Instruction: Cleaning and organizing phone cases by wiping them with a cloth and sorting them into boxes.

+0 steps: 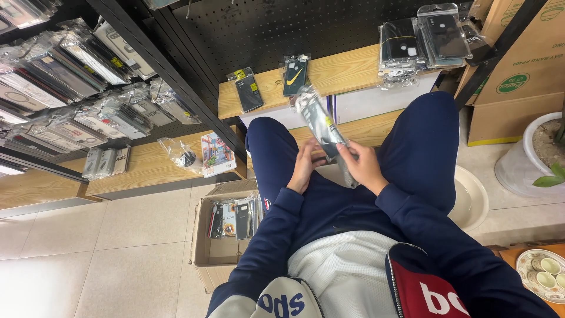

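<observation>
I sit with both hands raised over my lap in dark blue sleeves and trousers. My left hand (306,165) and my right hand (365,166) together hold a packaged phone case (321,121), a dark case in a clear plastic sleeve, tilted up and away from me. My left fingers touch its lower edge and my right hand grips the bottom end. Two more packaged cases, one dark (249,91) and one with a yellow mark (295,75), lie on the wooden shelf (347,68) just beyond.
A cardboard box (220,235) with several packaged cases stands on the tiled floor at my left knee. Racks of packaged cases (76,88) fill the left wall. A stack of cases (421,38) sits at the shelf's right end. Cardboard boxes (518,70) and a white plant pot (532,156) stand at right.
</observation>
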